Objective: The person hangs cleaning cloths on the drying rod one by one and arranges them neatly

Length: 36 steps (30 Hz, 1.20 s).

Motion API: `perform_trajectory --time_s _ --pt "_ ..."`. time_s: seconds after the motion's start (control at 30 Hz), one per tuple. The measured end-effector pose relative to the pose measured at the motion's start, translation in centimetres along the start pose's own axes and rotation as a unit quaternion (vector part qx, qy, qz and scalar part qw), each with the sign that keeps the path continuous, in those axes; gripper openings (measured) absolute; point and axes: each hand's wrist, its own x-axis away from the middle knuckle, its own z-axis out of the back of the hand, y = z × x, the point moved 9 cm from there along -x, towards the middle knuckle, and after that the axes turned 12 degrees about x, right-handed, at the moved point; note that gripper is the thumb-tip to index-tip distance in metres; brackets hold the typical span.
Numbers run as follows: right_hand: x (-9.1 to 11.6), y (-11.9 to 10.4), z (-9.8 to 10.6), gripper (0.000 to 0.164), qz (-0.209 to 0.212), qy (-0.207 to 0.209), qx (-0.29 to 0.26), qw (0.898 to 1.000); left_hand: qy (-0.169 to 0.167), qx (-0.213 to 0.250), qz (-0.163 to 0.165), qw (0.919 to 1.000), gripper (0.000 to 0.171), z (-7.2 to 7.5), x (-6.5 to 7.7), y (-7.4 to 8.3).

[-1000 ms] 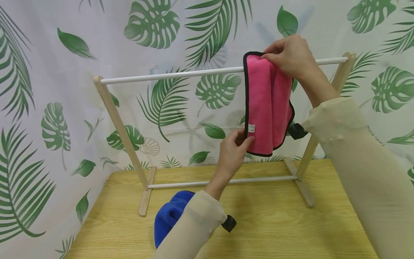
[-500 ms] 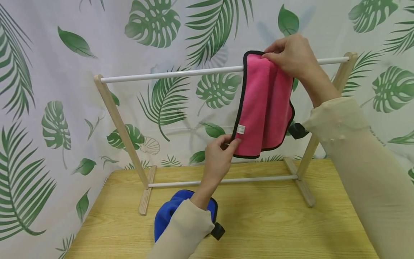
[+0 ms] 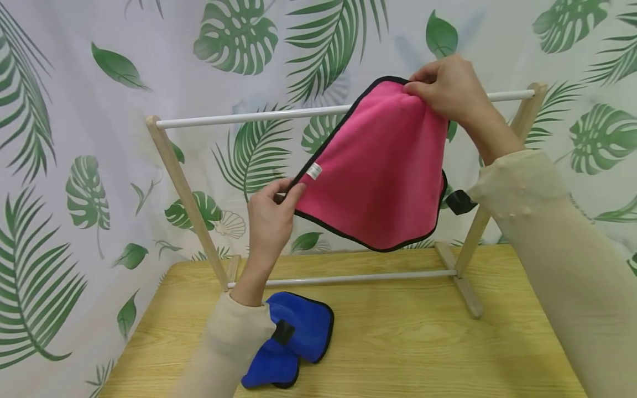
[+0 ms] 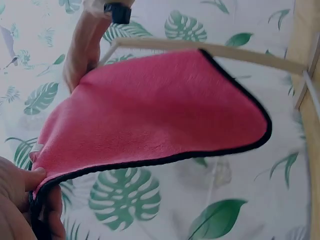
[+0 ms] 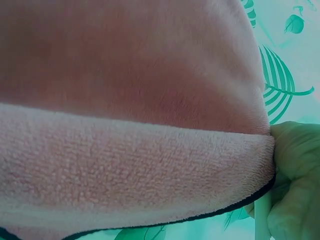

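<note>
In the head view, I have the left hand (image 3: 271, 215) and right hand (image 3: 452, 91) each firmly pinching the pink cloth (image 3: 378, 171), spread in front of the white bar (image 3: 249, 118); blue cloth (image 3: 306, 326) lies on the tabletop (image 3: 398, 342). My left wrist view shows the grip by the black trim (image 4: 140, 162); my right wrist view, the other hand at the pink cloth's edge.

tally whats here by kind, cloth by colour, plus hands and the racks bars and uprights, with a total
Pink cloth: 1
Blue cloth heap: 1 (piece count unclear)
Left hand and right hand: 2
Upper white bar and lower white bar: 2
Left upright and right upright: 2
Total: 8
</note>
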Motion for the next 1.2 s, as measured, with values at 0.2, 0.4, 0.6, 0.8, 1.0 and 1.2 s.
perform_trajectory --time_s 0.2,0.4,0.6,0.8,1.0,1.2 --pt "0.0 0.1 -0.1 0.04 0.0 -0.002 -0.007 1.0 0.013 -0.044 -0.039 0.9982 0.024 2.5 -3.2 2.7" --pt "0.2 0.3 -0.1 0.041 -0.008 -0.005 -0.013 1.0 0.026 -0.112 -0.067 0.9911 0.027 3.9 -6.6 5.9" --pt "0.3 0.2 0.1 0.04 -0.005 -0.005 -0.015 1.0 0.052 -0.181 -0.08 0.9788 0.027 4.6 -9.6 8.1" --pt "0.4 0.3 0.0 0.039 -0.005 -0.004 -0.018 1.0 0.075 -0.237 -0.102 0.9631 0.027 4.4 -11.9 9.4" --pt "0.6 0.0 0.0 0.039 0.003 0.001 -0.03 1.0 0.098 -0.266 -0.087 0.9551 0.027 4.3 -13.7 9.7" --pt "0.6 0.0 0.2 0.039 -0.001 0.002 -0.021 1.0 0.094 -0.325 -0.107 0.9349 0.029 3.5 -15.0 9.2"
